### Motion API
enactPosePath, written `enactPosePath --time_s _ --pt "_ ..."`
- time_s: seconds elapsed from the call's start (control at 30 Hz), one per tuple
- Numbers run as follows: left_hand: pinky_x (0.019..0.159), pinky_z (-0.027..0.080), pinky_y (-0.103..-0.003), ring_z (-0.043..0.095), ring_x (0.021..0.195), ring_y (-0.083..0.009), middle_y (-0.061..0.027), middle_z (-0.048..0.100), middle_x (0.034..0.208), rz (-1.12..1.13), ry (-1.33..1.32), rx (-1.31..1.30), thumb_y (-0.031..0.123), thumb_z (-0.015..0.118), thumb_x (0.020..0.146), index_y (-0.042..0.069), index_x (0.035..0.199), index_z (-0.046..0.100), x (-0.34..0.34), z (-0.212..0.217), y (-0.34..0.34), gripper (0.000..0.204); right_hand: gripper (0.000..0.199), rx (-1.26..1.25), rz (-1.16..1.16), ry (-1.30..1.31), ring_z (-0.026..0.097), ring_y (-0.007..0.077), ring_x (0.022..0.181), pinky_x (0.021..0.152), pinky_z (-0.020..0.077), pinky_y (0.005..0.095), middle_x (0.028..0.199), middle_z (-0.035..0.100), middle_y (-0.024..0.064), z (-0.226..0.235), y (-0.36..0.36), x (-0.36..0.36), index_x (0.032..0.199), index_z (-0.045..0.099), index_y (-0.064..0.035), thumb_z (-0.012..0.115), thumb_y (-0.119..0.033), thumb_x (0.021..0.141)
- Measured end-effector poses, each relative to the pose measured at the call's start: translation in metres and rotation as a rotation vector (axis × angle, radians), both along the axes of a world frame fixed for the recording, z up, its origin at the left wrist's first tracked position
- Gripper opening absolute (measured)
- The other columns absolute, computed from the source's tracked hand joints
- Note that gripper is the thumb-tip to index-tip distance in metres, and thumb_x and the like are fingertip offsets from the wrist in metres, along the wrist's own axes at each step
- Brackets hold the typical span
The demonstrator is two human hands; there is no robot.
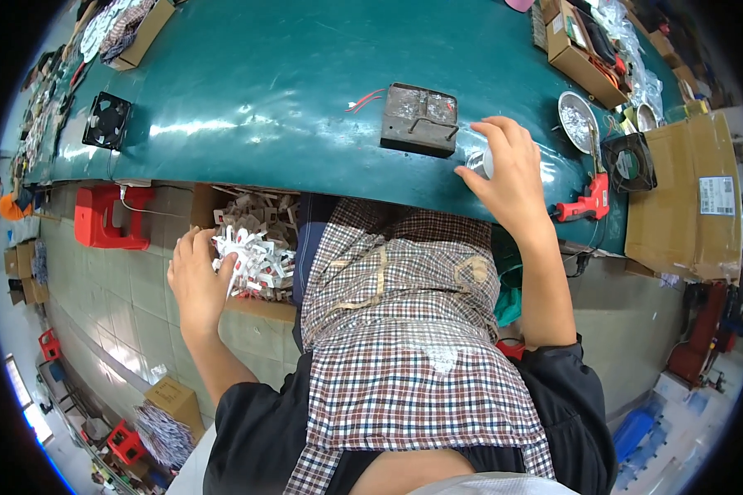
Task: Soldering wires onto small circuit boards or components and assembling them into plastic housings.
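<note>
My left hand (198,276) hangs at the table's front edge, over a cardboard box of small white plastic pieces (260,264). Its fingers curl around some of these pieces, thumb on the near side; the fingertips are partly hidden. Above the tabletop, my right hand (512,173) has thumb and forefinger spread wide around a small clear round object (478,162); whether they touch it I cannot tell. Just left of that hand sits a dark metal box with a wire handle (421,120), its top smeared silvery. Short red wires (365,101) lie beside it.
The green table (264,99) spans the front. On its right are a round metal dish (578,121), a red glue gun (586,200), a black fan (629,162) and a large carton (685,198). Another fan (107,121) stands left. A red stool (111,219) is below.
</note>
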State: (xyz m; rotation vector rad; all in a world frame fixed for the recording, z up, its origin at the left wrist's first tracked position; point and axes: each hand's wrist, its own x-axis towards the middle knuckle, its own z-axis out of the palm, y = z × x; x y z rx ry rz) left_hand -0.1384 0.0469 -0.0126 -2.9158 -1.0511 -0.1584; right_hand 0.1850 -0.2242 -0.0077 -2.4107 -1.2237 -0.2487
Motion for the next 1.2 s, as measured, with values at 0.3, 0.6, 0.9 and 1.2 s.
enactPosePath --time_s 0.3,0.6,0.9,1.2 --pt "0.078 0.052 -0.039 0.068 0.093 -0.0285 -0.0100 0.067 0.105 -0.260 -0.317 -0.541 0.019 0.071 0.087 0.006 0.100 0.067 0.125 -0.001 -0.012 0.019 0.026 -0.287 0.113 -0.077 0.066 0.0305 0.086 0.074 0.0502 0.0421 0.088 0.064 0.0087 -0.024 0.055 0.029 0.079 0.062 -0.0075 0.082 -0.021 0.069" --pt "0.076 0.051 -0.042 0.066 0.089 -0.0302 -0.0115 0.065 0.090 -0.365 -0.376 -0.427 0.023 0.074 0.085 0.006 0.094 0.065 0.263 -0.055 -0.001 0.021 0.023 -0.333 -0.114 0.152 0.067 0.0357 0.087 0.076 0.0551 0.0447 0.090 0.066 0.0153 -0.009 0.027 0.099 0.080 0.067 -0.0036 0.083 -0.015 0.068" --pt "0.077 0.050 -0.045 0.064 0.088 -0.0332 -0.0135 0.064 0.090 -0.299 -0.061 -0.592 0.023 0.074 0.085 0.004 0.087 0.068 0.287 -0.049 -0.003 0.020 0.025 -0.313 -0.471 -0.241 0.068 0.0363 0.088 0.077 0.0571 0.0437 0.096 0.066 0.0169 -0.024 -0.023 0.197 0.091 0.067 -0.0027 0.079 -0.015 0.072" --pt "0.075 0.050 -0.045 0.064 0.089 -0.0358 -0.0172 0.066 0.093 -0.494 -0.003 -0.360 0.018 0.068 0.088 0.002 0.087 0.064 0.283 -0.048 0.001 0.017 0.052 -0.171 -1.049 0.147 0.068 0.0424 0.080 0.071 0.0531 0.0498 0.088 0.070 0.0190 0.022 -0.114 0.057 0.102 0.052 -0.0010 0.078 -0.040 0.080"
